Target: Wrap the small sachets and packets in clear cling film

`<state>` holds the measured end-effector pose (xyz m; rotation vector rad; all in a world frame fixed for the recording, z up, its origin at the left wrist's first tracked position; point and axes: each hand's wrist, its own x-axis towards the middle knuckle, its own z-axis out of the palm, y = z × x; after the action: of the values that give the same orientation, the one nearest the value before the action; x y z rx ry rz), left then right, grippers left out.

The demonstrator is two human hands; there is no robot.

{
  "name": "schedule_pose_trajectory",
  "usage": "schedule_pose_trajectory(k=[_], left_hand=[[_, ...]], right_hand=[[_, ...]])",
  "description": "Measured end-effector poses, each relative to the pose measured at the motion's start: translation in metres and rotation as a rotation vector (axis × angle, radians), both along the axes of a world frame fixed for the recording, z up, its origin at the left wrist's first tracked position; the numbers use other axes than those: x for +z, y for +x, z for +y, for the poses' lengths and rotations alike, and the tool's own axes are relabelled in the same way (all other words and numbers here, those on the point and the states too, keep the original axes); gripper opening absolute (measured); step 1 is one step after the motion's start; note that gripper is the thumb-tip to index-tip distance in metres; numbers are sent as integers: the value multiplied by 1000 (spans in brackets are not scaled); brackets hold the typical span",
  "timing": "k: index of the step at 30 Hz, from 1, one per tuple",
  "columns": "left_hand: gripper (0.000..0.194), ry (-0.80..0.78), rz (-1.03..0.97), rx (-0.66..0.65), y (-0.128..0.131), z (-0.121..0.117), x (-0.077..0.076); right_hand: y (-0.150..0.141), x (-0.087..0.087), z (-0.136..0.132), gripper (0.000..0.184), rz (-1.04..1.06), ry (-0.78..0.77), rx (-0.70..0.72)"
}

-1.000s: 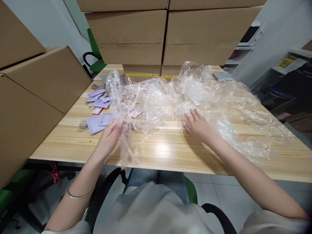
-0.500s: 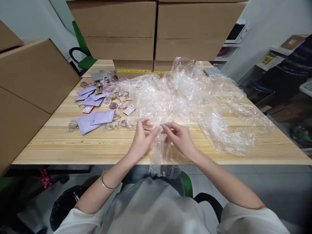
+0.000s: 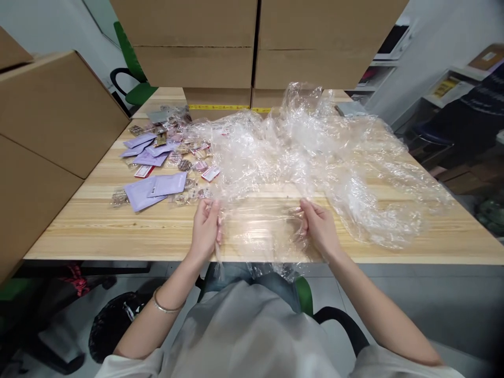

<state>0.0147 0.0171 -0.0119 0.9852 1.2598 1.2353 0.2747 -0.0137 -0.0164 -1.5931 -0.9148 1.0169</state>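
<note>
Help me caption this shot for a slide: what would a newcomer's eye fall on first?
First the big heap of crumpled clear plastic film across the middle and right of the wooden table. At its near edge the left hand and right hand hold a piece of film stretched flat between them. Next, the purple packets scattered on the table's left, and the cardboard boxes stacked behind.

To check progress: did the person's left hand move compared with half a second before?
Yes. The left hand moved left, toward the purple flat packets, pulling the clear plastic bag open.
</note>
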Motion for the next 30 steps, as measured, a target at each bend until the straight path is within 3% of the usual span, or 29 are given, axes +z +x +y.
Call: schedule_pose_trajectory(k=[2, 5, 9, 14, 19, 22, 25, 27, 29, 30], left_hand=[[35, 14, -34, 31, -11, 1, -4], [35, -30, -123, -4, -20, 5, -8], [35, -119, -231, -64, -15, 8, -5], [36, 59, -199, 179, -1, 1, 13], [32, 187, -150, 248, 1, 2, 22], [32, 145, 56, 83, -8, 12, 14], [45, 180, 445, -137, -30, 24, 9], [49, 309, 755, -115, -50, 34, 11], [39, 419, 1069, -62, -70, 46, 15], [35, 452, 1205, -95, -78, 52, 17]], right_hand=[[12, -4, -3, 44, -4, 13, -23], [20, -5, -5, 42, 11, -21, 50], [15, 0, -6, 42, 22, -65, 111], [3, 4, -14, 59, -12, -2, 32], [2, 8, -19, 55, -16, -23, 61], [11, 3, -12, 42, -133, -74, 118], [21, -9, -5, 38, -414, -89, 133], [26, -17, -3, 43, -579, -54, 105], [28, -22, -3, 46, -628, -22, 66], [29, -23, -3, 46, -614, -13, 49]])
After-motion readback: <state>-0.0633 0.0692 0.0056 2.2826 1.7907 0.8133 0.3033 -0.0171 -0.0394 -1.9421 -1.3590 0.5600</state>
